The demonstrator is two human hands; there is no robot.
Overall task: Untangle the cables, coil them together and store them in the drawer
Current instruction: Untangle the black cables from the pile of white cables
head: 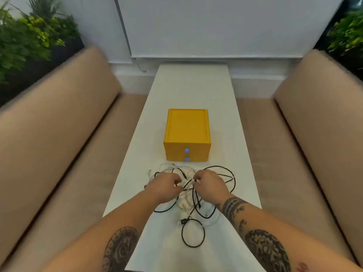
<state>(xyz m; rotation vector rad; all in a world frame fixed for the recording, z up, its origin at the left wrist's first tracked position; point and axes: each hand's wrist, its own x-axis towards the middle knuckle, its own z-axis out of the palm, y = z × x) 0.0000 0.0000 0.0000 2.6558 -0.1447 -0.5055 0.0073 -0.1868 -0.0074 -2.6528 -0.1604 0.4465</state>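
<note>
Both hands are close together in the middle of the cables [184, 221]. The left hand [165, 185] and right hand [210, 183] each seem to pinch a strand with curled fingers, while black and white loops spread around and nearer than them on the table [192, 91]. It would be best to hold one hand still as an anchor and slowly feed a single plug end back through its loops, since pulling the hands apart would likely tighten the knot. Just beyond the hands, the box [187, 132] has both drawers closed.

cables [194, 195] partly hidden, plants [29, 36] cropped, blurred
</note>
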